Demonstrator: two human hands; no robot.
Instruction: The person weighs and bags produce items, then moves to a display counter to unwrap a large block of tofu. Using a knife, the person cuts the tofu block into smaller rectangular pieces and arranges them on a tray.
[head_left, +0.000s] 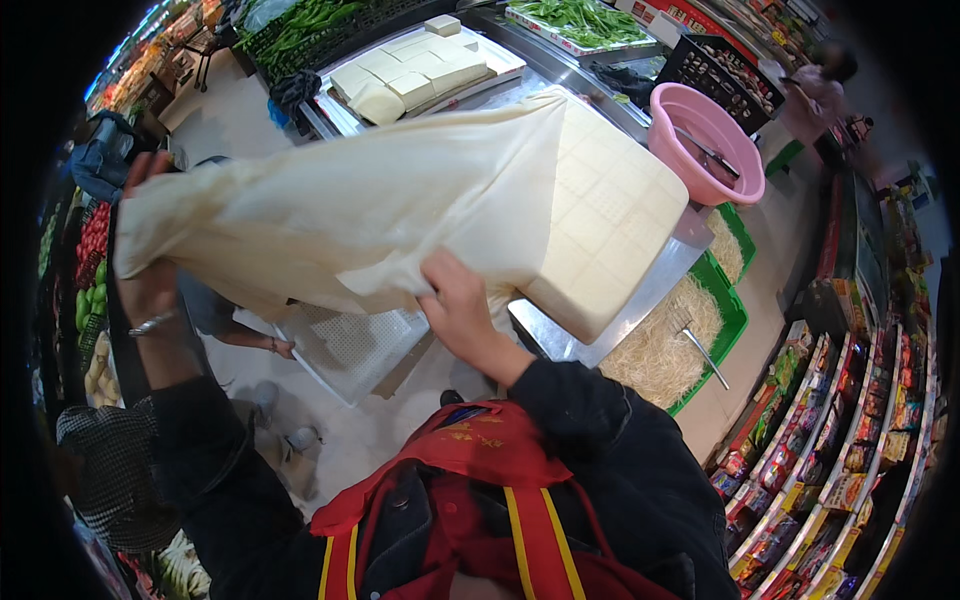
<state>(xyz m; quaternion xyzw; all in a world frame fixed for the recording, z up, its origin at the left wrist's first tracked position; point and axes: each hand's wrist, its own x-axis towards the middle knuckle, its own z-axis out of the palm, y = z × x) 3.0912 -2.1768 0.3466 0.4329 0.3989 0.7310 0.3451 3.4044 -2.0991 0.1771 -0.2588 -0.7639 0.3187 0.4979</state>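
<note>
A large slab of tofu (619, 202), scored into squares, lies on a metal counter with a pale cheesecloth (360, 195) still over its left side. The cloth stretches leftwards in a long, raised sweep. At its far left end, my left hand (148, 291), blurred and partly covered by the fabric, holds the bunched cloth. My right hand (459, 304) grips the cloth's near edge, just left of the slab. Below the cloth, another person's hand (282, 348) holds the rim of a white perforated plastic tray (352, 352).
Cut tofu blocks (412, 67) sit on a tray behind the cloth. A pink basin (705, 142) with a utensil inside stands beyond the slab. At right, a green crate (731, 319) holds bean sprouts (664, 345) and a fork (705, 356). Packaged-goods shelves (817, 465) line the right.
</note>
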